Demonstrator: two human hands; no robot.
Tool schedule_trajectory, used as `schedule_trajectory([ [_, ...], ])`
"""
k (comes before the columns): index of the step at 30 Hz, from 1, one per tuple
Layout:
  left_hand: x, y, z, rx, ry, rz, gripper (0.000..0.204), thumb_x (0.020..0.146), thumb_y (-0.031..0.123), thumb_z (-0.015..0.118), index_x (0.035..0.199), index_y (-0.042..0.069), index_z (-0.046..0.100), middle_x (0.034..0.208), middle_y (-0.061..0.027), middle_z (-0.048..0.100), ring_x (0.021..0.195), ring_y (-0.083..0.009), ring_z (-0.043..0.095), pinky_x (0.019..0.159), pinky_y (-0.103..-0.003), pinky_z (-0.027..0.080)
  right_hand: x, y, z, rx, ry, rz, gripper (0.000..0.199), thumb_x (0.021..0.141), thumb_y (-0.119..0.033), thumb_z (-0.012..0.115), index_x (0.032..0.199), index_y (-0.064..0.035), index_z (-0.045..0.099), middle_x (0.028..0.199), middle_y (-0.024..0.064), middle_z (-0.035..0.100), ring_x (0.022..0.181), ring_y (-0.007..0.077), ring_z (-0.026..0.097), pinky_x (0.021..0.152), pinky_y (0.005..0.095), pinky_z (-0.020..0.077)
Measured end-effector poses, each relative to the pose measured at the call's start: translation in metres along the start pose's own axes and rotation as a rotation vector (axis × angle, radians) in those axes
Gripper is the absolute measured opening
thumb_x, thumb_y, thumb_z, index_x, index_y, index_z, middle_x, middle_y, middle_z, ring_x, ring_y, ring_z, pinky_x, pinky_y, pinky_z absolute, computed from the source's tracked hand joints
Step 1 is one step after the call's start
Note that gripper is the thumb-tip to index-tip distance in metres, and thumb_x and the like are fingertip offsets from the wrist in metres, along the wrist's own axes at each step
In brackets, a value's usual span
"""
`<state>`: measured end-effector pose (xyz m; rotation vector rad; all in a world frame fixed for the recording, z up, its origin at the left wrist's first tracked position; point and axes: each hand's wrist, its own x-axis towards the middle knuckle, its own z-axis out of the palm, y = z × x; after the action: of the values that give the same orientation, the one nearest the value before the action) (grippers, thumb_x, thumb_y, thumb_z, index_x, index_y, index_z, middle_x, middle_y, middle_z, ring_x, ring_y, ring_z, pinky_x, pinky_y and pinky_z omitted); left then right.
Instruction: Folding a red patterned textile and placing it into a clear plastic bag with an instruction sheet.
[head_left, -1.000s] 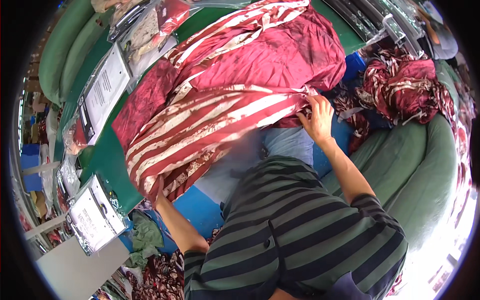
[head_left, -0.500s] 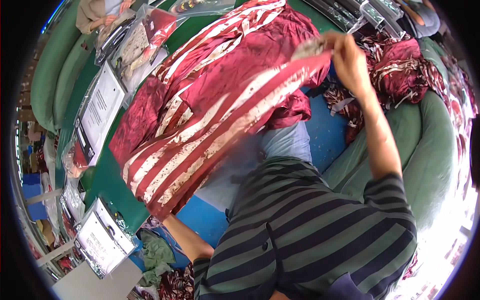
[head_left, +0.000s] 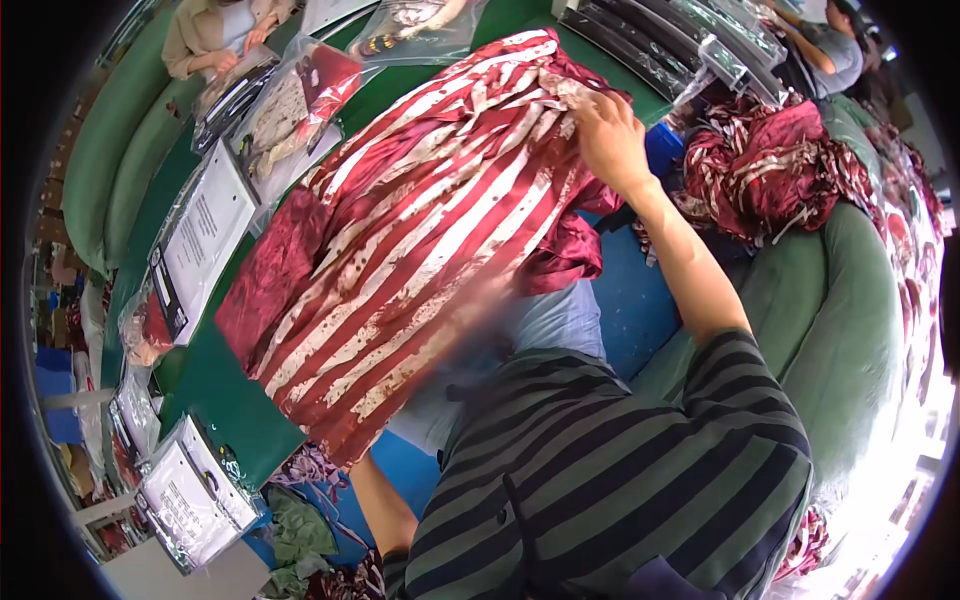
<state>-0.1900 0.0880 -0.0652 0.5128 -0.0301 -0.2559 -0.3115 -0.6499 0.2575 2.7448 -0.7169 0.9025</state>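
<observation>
A dark red and white striped shirt-like garment (head_left: 430, 210) with dark specks lies spread across the green table, its plain crimson sleeves at the sides. My right hand (head_left: 608, 140) is at its far right end, near the neck part, fingers bent and closed on the cloth. My left forearm comes up from the lower edge to the garment's near left corner. Cloth covers the fingers of my left hand (head_left: 362, 468), so their grip is hidden.
Clear bags with red and white contents (head_left: 300, 95) and white printed cards (head_left: 205, 240) line the table's left side. Black packaged items (head_left: 640, 50) lie at the far right. Crumpled red garments (head_left: 765, 165) rest on green padded rolls (head_left: 850, 290). A person (head_left: 215, 40) works at the far left.
My right hand has moved left and away from me, laying down the lifted striped edge. The front now lies flatter, stripes covering the crimson inside. My left hand stays near the lower corner.
</observation>
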Motion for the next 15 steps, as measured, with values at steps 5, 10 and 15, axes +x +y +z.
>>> schedule_trajectory([
  [5,0.036,0.014,-0.009,-0.102,0.021,-0.369,0.057,0.101,0.045,0.05,0.148,0.013,0.045,0.147,-0.0093,0.052,0.129,-0.0281,0.053,0.114,-0.042,0.039,0.028,-0.042,0.029,0.136,0.08,-0.381,0.024,0.091,-0.024,0.062,0.113,-0.0182,0.069,0.129,0.007,0.058,0.12,0.0308,0.052,0.096,0.041,0.0468],
  [10,-0.006,0.055,-0.02,-0.186,0.122,-0.632,0.052,0.103,0.043,0.049,0.145,0.012,0.05,0.144,-0.0113,0.056,0.123,-0.0287,0.058,0.112,-0.044,0.041,0.05,-0.003,0.1,-0.036,-0.049,0.007,0.02,0.093,-0.025,0.055,0.107,-0.019,0.068,0.107,0.0099,0.068,0.091,0.0339,0.065,0.075,0.0532,0.0512],
  [15,-0.026,0.008,0.06,0.595,-0.319,0.107,0.048,0.099,0.037,0.057,0.14,0.013,0.055,0.139,-0.0105,0.059,0.12,-0.0284,0.06,0.108,-0.044,0.045,0.056,0.003,0.08,-0.181,0.028,0.01,0.03,0.09,-0.027,0.056,0.119,-0.0201,0.064,0.122,0.018,0.061,0.099,0.0386,0.059,0.074,0.0511,0.0481],
])
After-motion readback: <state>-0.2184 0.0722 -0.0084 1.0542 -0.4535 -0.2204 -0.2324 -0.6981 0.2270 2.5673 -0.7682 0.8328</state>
